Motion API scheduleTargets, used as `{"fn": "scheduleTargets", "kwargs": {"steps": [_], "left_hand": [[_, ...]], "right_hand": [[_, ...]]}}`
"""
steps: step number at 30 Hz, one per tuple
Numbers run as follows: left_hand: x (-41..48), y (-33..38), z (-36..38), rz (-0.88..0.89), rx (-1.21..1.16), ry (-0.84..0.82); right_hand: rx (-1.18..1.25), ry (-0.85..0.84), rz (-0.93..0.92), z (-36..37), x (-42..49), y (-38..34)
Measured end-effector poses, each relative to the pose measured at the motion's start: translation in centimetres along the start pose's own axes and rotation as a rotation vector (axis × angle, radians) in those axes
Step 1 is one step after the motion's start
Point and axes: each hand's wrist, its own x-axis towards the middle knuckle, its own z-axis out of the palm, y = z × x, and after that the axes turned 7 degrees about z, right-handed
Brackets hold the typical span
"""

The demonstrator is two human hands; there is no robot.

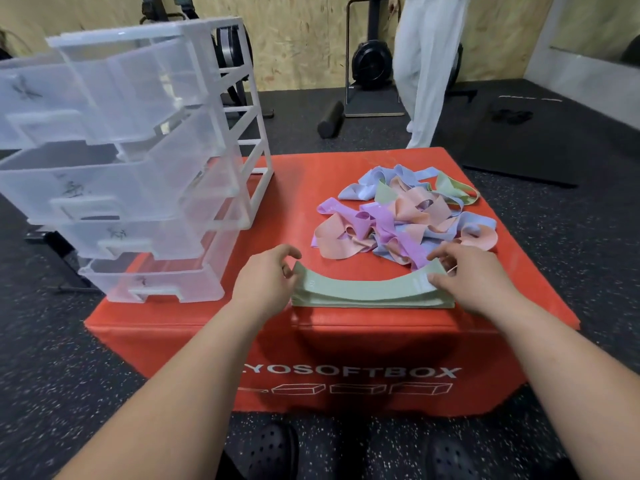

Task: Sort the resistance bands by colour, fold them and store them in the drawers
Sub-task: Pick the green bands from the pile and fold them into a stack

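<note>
The step in hand looks like the gathering and squaring of one colour. A flat stack of green bands lies at the near edge of the red surface, its top layer bowed down in the middle. Both hands grasp it by the ends. The left hand curls its fingers round the left end, and the right hand pinches the right end with the thumb on top and the fingers behind. Just beyond the stack, nearly touching its far side, sits the unsorted pile of lilac, peach, blue and a few green bands, all tangled together. At least one green loop shows at the far edge of that pile, so the green set is probably not complete. The translucent drawer unit stands on the left part of the surface, well apart from the stack, with its drawers pulled out in steps. No bands can be seen inside them, so the task seems to be at an early stage. The next move calls for either pulling the remaining green pieces from the tangle or folding the long stack in half, so that it fits the width of a drawer. It would then be carried across to the left without the layers sliding apart.
</note>
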Motion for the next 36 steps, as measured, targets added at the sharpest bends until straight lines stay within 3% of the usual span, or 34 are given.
{"fn": "scheduleTargets", "kwargs": {"steps": [8, 12, 18, 36], "left_hand": [[0.3, -1.3, 0.8, 0.085, 0.233, -0.124], [0.8, -1.9, 0.5, 0.166, 0.189, -0.136], [1.1, -1.9, -0.3, 0.333, 0.130, -0.381], [2.3, -2.5, 1.0, 0.358, 0.123, -0.382]], "right_hand": [[-0.218, -0.091, 0.000, 0.9, 0.7, 0.9], [-0.236, -0.115, -0.038, -0.1, 1.0, 0.9], [-0.319, -0.333, -0.203, -1.6, 0.6, 1.3], [-0.273, -0.344, -0.229, -1.9, 1.7, 1.9]]}}
